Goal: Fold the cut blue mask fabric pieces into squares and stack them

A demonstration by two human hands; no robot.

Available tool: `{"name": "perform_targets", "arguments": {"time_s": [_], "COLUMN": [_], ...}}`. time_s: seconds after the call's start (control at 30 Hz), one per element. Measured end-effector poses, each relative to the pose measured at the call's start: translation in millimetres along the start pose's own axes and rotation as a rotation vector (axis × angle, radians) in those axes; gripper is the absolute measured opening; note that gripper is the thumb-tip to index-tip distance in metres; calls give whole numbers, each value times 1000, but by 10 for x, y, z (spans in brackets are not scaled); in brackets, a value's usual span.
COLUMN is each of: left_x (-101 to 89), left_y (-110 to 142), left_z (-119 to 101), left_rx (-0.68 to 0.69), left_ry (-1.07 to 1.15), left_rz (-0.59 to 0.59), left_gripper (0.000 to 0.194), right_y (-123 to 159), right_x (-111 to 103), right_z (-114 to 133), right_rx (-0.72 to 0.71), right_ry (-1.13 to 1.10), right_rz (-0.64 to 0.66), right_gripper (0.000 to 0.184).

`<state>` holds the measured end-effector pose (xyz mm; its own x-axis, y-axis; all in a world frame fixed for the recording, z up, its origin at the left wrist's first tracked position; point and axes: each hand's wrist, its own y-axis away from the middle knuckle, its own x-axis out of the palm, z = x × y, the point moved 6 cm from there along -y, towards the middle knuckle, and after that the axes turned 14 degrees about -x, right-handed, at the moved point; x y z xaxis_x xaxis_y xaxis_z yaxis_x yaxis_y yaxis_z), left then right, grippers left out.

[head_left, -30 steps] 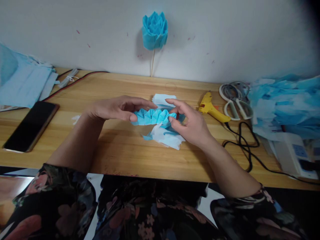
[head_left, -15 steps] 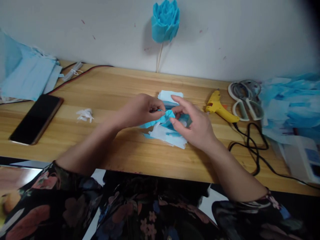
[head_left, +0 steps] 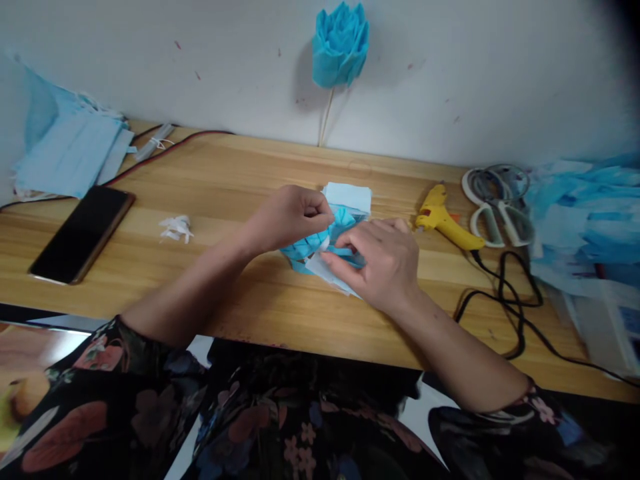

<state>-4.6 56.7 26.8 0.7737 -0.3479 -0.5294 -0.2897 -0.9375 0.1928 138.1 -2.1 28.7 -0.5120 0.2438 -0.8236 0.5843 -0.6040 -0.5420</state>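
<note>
"First, for the record, where is the pleated blue strip [head_left: 311,244]?"

"Between the two hands, over the white sheets [head_left: 349,193] on the wooden table [head_left: 260,300]. Whether it rests on them, I cannot tell."

"State of the left grip?"

"The left hand [head_left: 295,217] has thumb and forefinger pressed together, pinching the strip at its folds."

"And the right?"

"The right hand [head_left: 377,257] is palm down, thumb and forefinger curved, with a gap visible between them. The tips sit close against the strip; whether they nip anything, I cannot tell."

"Handling assessment?"

"In my judgement light and soft, a thin fabric-like material, limp except where creased. Unlikely to slip or snap, though the pleats could spring open or crush under a hard squeeze."

"Recommended hold?"

"Fingertips only, low along the plain edge beneath the folded points, with the other end supported."

"Nearby items?"

"A yellow glue gun [head_left: 447,220] lies to the right, white-handled scissors [head_left: 500,213] beside it. A blue flower [head_left: 341,47] on a thin stick stands behind, before the wall."
</note>
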Motion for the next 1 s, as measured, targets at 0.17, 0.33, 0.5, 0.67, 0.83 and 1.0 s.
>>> {"name": "perform_targets", "arguments": {"time_s": [0.17, 0.33, 0.5, 0.67, 0.83, 1.0], "left_x": [45, 35, -10, -33, -164, -230], "left_y": [4, 0, -25, -34, -39, -60], "left_z": [-14, -13, 16, 14, 34, 85], "left_rx": [1, 43, 68, 76, 58, 9], "left_ry": [-17, -12, -31, -77, -45, 49], "left_rz": [-8, -13, -19, -19, -83, -73], "left_gripper": [16, 16, 19, 20, 19, 20], "right_y": [5, 26, 28, 30, 26, 46], "right_x": [70, 101, 93, 105, 122, 75], "right_z": [45, 2, -66, -78, -33, -82], "right_rx": [-9, 18, 37, 39, -6, 8], "right_ry": [80, 18, -69, -88, -134, -395], "right_rz": [15, 22, 34, 36, 56, 93], "right_gripper": [36, 28, 24, 22, 20, 21]}}
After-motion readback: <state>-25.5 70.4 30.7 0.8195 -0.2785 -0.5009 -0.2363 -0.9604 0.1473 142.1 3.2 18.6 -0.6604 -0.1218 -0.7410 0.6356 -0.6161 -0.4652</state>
